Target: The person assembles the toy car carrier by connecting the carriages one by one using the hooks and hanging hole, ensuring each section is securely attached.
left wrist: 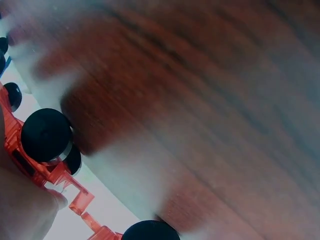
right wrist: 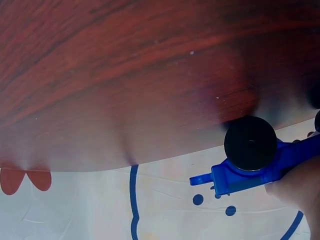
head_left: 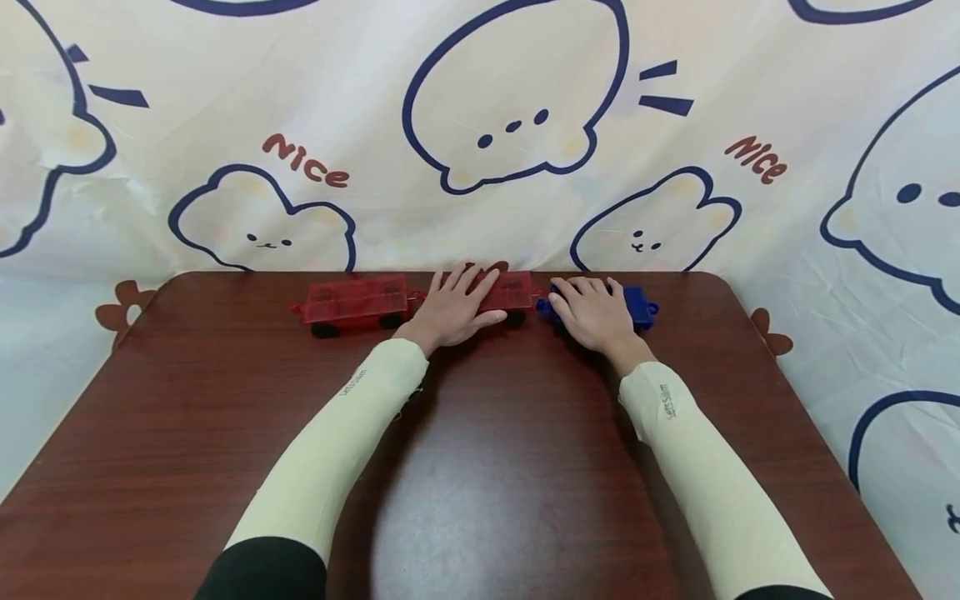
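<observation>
Two red translucent toy train cars stand on black wheels near the table's back edge in the head view. My left hand (head_left: 452,310) lies over the right red train car (head_left: 513,292), its fingers spread and straight, hiding part of it. To its left stands the other red train car (head_left: 356,298), with a coupling between them. My right hand (head_left: 596,315) holds a blue train car (head_left: 640,307) from above, fingers bent over it. The blue car's left end is close to the red coupling; whether they are hooked cannot be told. In the right wrist view a blue coupling (right wrist: 201,180) sticks out.
The brown wooden table (head_left: 495,467) ends just behind the train cars. A white cloth (head_left: 450,225) with cartoon drawings hangs along the back and both sides.
</observation>
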A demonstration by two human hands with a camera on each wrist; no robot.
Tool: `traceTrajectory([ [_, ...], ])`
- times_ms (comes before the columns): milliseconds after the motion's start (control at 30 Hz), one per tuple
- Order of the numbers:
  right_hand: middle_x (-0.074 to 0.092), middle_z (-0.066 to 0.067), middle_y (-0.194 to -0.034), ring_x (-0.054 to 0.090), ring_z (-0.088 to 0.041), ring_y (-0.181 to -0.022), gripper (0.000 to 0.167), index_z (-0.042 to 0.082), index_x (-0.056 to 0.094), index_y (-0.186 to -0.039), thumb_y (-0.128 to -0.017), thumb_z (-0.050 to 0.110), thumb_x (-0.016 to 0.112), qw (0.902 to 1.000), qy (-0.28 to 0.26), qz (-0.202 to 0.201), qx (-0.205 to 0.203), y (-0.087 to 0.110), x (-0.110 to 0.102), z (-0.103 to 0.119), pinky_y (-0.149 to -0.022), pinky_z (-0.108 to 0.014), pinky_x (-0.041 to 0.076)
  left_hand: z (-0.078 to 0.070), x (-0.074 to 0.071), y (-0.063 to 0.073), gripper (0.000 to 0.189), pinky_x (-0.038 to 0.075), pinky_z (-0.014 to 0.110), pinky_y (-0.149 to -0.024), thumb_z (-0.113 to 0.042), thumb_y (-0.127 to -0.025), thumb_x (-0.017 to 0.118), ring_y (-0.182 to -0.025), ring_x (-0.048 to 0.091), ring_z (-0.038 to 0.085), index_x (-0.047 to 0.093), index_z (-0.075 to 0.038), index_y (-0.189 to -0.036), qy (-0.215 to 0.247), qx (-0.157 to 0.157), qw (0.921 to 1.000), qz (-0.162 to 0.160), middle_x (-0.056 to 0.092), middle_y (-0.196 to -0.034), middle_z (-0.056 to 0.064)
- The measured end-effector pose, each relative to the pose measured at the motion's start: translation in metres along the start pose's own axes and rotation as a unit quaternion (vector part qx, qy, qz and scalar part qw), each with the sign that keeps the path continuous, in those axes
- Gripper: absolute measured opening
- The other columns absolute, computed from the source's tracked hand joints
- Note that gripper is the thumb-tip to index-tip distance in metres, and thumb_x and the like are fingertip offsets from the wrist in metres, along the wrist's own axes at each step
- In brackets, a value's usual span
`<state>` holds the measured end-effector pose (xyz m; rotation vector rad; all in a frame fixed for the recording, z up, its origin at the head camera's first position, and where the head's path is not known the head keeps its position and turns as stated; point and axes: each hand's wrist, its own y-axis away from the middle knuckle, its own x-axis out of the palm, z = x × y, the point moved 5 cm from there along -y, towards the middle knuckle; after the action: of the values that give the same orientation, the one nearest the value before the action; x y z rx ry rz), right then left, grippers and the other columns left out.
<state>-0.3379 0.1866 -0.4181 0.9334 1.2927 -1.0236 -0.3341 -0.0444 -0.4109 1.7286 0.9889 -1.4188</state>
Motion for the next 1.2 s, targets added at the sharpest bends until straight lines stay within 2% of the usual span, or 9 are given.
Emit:
traceTrajectory([
  [667, 0.038, -0.013, -0.158, 0.028, -0.038, -0.147, 0.064, 0.020, 0.034, -0.160, -0.108, 0.055, 0.020, 0.9999, -0.009, 0.005, 0.010, -0.0044, -0.0041, 0.0019, -0.118, -0.064, 0.009, -0.0007, 0.0004, 0.0004, 0.080, 0.003, 0.059, -0.121, -0.069, -0.101, 0.032, -0.155, 0.004, 0.034, 0.011, -0.025, -0.165, -0.013, 0.008, 0.9999, 0.008, 0.015, -0.169, 0.010],
  [1200, 0.038, -0.012, -0.158, 0.028, -0.037, -0.147, 0.068, 0.020, 0.035, -0.159, -0.107, 0.059, 0.016, 0.9999, -0.014, 0.005, 0.009, -0.0041, -0.0028, 0.0010, -0.118, -0.064, 0.008, -0.0026, 0.0020, -0.0004, 0.082, 0.003, 0.060, -0.121, -0.071, -0.100, 0.033, -0.155, 0.006, 0.033, 0.012, -0.026, -0.165, -0.039, 0.009, 0.9991, 0.016, 0.014, -0.169, 0.010],
])
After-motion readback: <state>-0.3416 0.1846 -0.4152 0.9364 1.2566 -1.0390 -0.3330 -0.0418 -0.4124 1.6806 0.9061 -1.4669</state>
